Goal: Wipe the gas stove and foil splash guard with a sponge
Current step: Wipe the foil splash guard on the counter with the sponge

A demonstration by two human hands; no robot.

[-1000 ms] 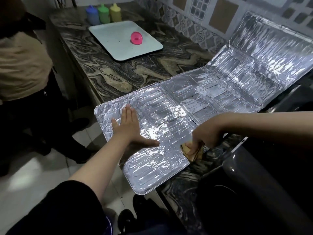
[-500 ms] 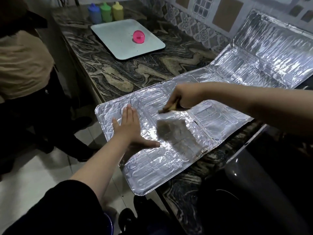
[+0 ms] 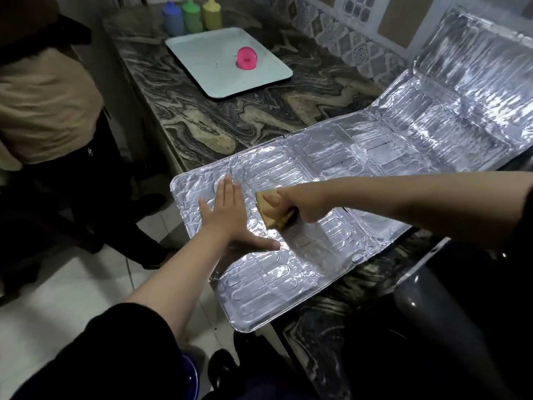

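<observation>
— What's off to your left?

— A person in a tan top [image 3: 43, 105] stands by the counter [image 3: 230, 122]. Further along it sits a tray [image 3: 202, 62] with a pink thing [image 3: 247, 59] on it, and three bottles [image 3: 191, 15] behind.

— And your hands?

— My left hand [image 3: 230, 219] lies flat on the foil [image 3: 360, 157], fingers straight and together, thumb out, pinning the near panel, which overhangs the counter edge. Just right of it my right hand [image 3: 300, 204] is curled round the sponge [image 3: 272, 210], pressing it onto the same panel.

— So which step is this?

— Wiping the foil, I'd say, and only its near end. The panels running right and the one standing against the tiles look unwiped.

— Next?

— Probably work the sponge rightward, shifting my flat hand along so the thin sheet doesn't buckle or slide. The stove I can't clearly make out; something dark sits at far right.
</observation>
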